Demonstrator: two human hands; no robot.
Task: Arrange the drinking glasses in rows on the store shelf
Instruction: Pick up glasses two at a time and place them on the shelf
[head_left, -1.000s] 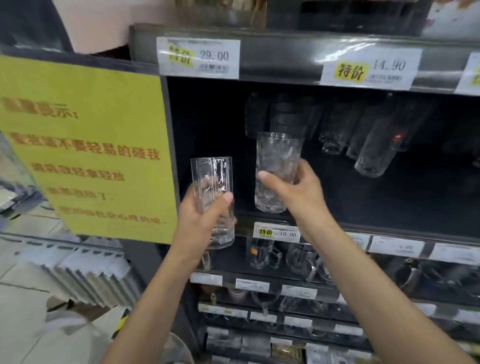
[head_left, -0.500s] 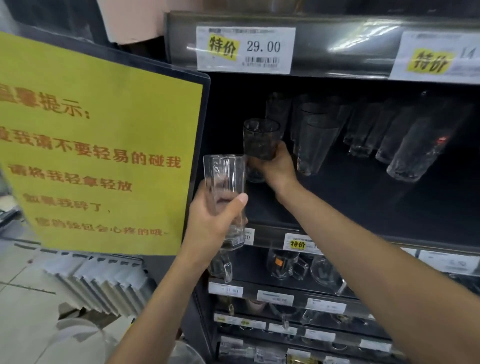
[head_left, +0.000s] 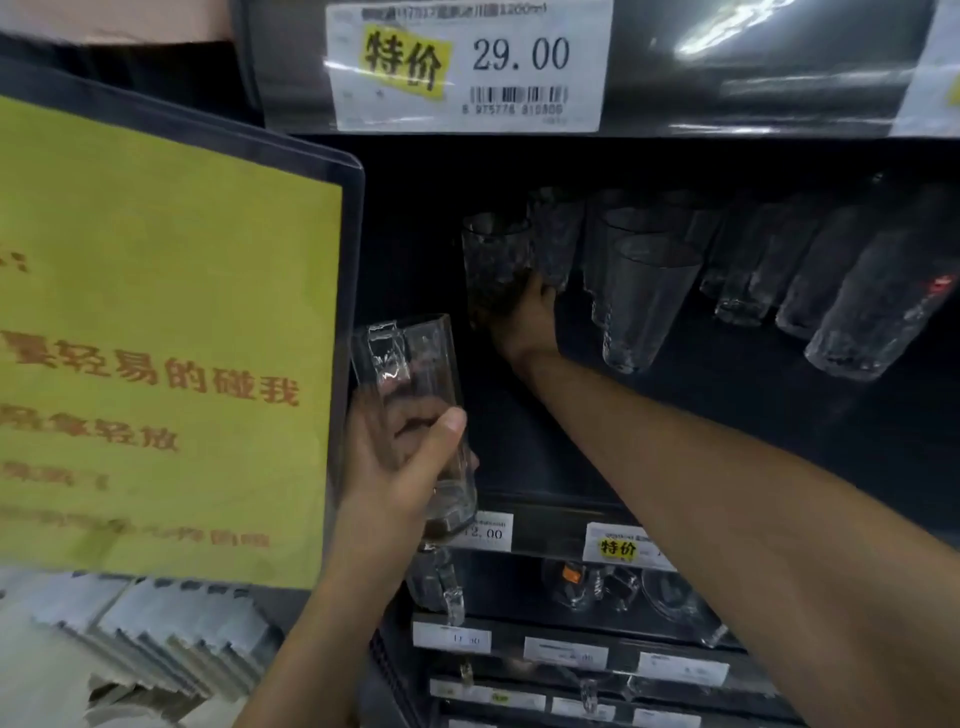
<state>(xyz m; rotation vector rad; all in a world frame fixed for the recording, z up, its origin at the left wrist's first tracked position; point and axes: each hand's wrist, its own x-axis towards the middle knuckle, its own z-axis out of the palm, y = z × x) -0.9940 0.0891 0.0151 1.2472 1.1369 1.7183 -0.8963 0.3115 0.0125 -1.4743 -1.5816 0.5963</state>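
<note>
My right hand (head_left: 524, 319) reaches deep into the dark shelf (head_left: 727, 441) and grips a textured tall glass (head_left: 493, 260) at the back left, next to another glass (head_left: 556, 234). My left hand (head_left: 400, 467) holds a clear faceted glass (head_left: 410, 395) upright in front of the shelf's left edge. Several more tall glasses stand in rows to the right: a smooth one (head_left: 644, 301) in the middle and a group (head_left: 872, 306) at the far right.
A yellow notice sign (head_left: 156, 338) in a plastic holder hangs just left of the shelf opening. A price label reading 29.00 (head_left: 467, 62) is on the shelf edge above. Lower shelves hold glass mugs (head_left: 441, 582) and price tags. Stacked goods (head_left: 156, 634) lie bottom left.
My right hand has carried the textured glass from the shelf front to the back left of the shelf. The camera has moved closer. My left hand keeps its glass.
</note>
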